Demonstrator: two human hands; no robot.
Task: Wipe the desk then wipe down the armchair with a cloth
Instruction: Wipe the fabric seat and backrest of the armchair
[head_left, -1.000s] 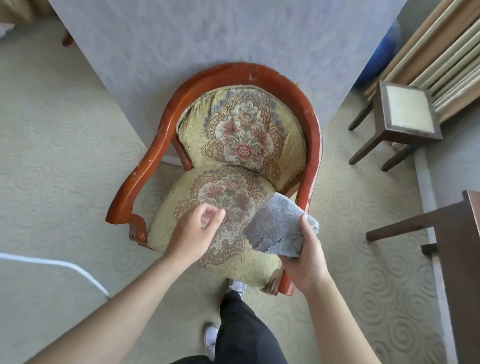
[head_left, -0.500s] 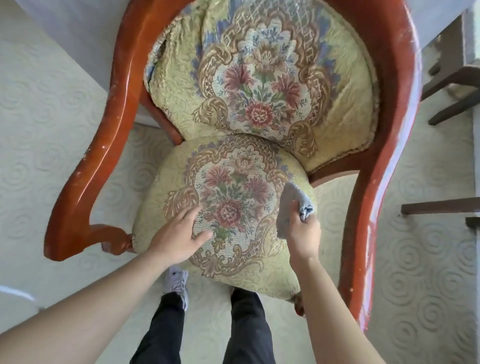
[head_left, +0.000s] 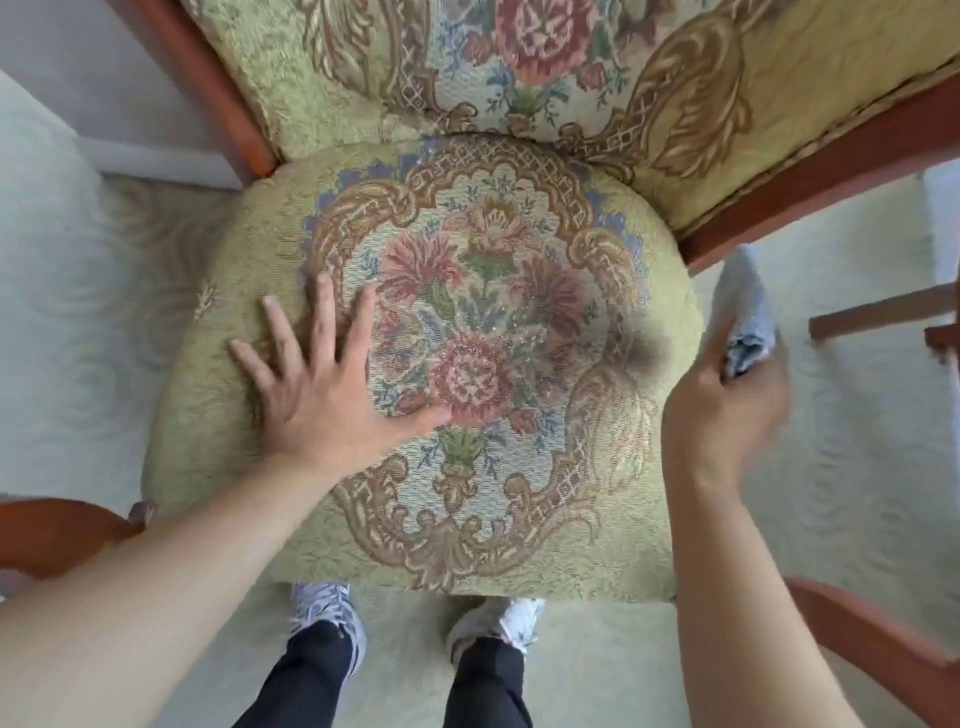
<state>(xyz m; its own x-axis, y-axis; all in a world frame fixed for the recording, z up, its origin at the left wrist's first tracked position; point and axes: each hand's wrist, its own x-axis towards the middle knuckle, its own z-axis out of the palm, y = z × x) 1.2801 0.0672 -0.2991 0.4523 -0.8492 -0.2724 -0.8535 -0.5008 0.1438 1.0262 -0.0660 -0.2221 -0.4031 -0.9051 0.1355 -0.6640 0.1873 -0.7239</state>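
Nearest to us, two grey-white sneakers (head_left: 327, 618) and dark trouser legs (head_left: 296, 680) stand on the pale patterned carpet (head_left: 62, 332) just in front of the armchair (head_left: 519, 519). We note the chair's reddish wooden arm ends at the lower left and lower right edges of the view.

Above the feet, the left hand (head_left: 322, 384) lies flat on the left half of the floral tapestry seat cushion (head_left: 524, 332), fingers straight and spread, thumb reaching toward the central flower; it holds nothing.

The right hand (head_left: 727, 415) is blurred and sits at the seat's right edge. Its fingers are curled round a bunched grey cloth (head_left: 743, 312), which rises from the top of the fist, beyond the knuckles and outside the cushion's rim, over the carpet. We cannot tell whether the cloth touches the seat.

Farther off, the upholstered backrest (head_left: 519, 62) meets the seat between wooden frame rails (head_left: 810, 171). A dark wooden crossbar (head_left: 883, 312) of other furniture shows at the right.
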